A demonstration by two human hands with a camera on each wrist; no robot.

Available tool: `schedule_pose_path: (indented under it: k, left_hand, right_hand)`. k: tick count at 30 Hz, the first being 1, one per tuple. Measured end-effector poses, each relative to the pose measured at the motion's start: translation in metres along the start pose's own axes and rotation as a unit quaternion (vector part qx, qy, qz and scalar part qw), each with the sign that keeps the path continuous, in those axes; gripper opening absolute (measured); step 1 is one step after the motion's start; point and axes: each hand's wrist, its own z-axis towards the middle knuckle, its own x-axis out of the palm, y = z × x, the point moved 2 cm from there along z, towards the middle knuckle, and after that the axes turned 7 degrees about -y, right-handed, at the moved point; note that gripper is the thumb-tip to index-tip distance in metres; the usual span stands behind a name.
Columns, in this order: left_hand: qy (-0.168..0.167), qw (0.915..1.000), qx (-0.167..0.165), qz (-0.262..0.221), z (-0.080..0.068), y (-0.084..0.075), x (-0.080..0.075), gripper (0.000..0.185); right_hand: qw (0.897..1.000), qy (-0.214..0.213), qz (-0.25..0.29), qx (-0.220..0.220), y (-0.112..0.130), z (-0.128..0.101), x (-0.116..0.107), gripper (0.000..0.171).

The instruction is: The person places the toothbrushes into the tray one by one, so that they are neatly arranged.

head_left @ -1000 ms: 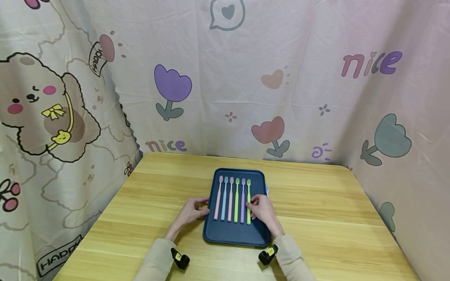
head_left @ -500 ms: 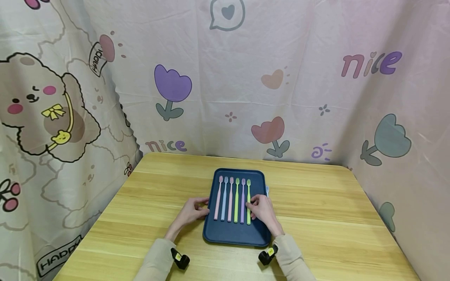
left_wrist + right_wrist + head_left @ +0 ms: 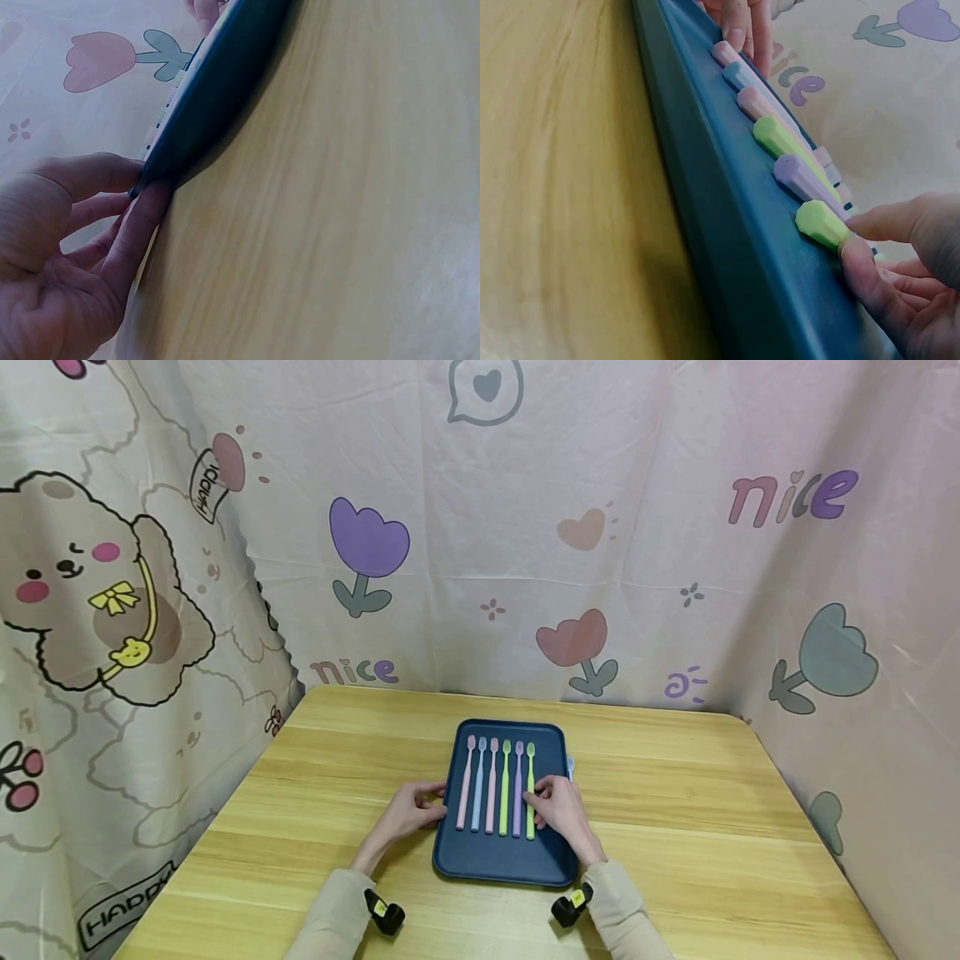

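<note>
dark blue tray lies on the wooden table, near its front middle, long side running away from the person; left hand rests at the tray's left edge, fingers loosely curled, and in the left wrist view its fingertips touch the rim, thumb above it and a finger under it; whether it truly grips the rim cannot be told; on the tray six toothbrushes lie side by side, heads to the far end: pink toothbrush, light blue toothbrush, second pink toothbrush, green toothbrush, purple toothbrush, yellow-green toothbrush; right hand rests over the tray's right side, thumb and forefinger pinching the handle end of the yellow-green toothbrush, seen close in the right wrist view; a small pale object lies just beside the tray's right rim, too small to identify; printed cloth hangs behind the table.
</note>
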Motion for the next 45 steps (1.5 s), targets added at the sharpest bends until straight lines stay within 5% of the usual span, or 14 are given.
schedule_pose_path:
  k: [6, 15, 27, 45]
  left_hand:
    - [0.002, 1.0000, 0.004, 0.000, 0.000, 0.001, 0.001, 0.052]
    - [0.002, 1.0000, 0.006, -0.002, 0.000, 0.002, 0.000, 0.052]
    - [0.001, 1.0000, 0.001, -0.003, -0.001, -0.001, -0.001, 0.052]
    - [0.000, 1.0000, -0.003, -0.003, -0.001, -0.002, 0.000, 0.051]
  right_hand:
    - [0.999, -0.023, 0.033, -0.011, -0.003, -0.003, -0.007, 0.019]
    - [0.990, -0.113, 0.052, -0.063, -0.028, -0.006, -0.045, 0.015]
    - [0.999, 0.006, 0.019, 0.031, -0.052, -0.016, -0.074, 0.025]
    - [0.998, 0.030, 0.005, 0.058, -0.052, -0.016, -0.073, 0.021]
